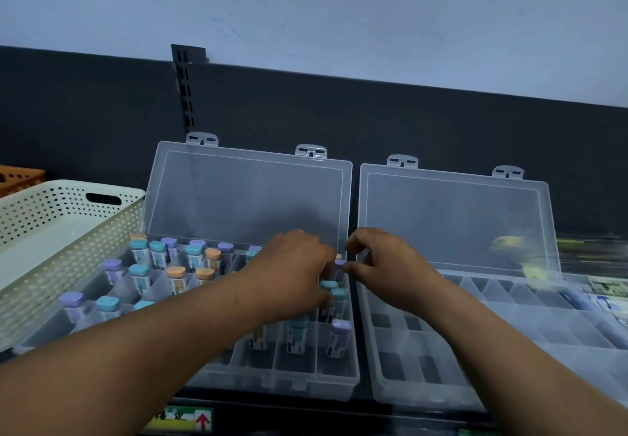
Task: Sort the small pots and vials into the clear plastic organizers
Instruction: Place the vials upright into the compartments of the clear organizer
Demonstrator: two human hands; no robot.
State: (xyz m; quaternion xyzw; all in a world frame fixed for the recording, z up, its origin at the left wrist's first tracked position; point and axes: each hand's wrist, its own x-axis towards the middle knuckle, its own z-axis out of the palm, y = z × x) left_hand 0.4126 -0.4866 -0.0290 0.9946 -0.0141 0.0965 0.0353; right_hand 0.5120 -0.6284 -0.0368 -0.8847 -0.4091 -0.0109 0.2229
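From the head camera, two clear boxes sit side by side on a shelf, both with their lids standing up at the back. The left box (pixel 306 381) has many small vials (pixel 141 279) standing in its slots, with blue-green, purple and orange caps. One vial with a purple cap (pixel 341 333) stands near the front right corner. The right box (pixel 407 395) has mostly bare slots, with a few blurry things at its far right end.

Both arms reach forward from the bottom of the picture. The left arm goes across the left box, slanting to the right. The left hand (pixel 292 272) is palm down over the back right part of that box. Its fingers bend down among the vials there and touch the blue-green caps. I cannot tell if it has hold of one.

The right hand (pixel 384 265) is just beside the left hand, above the gap where the two boxes meet. Its fingers are curled in and its thumb points left, close to a small purple cap (pixel 339 261). I cannot tell if it pinches anything.

A cream basket (pixel 68 231) with little holes sits to the left of the boxes. An orange basket (pixel 20 177) peeks out behind it.
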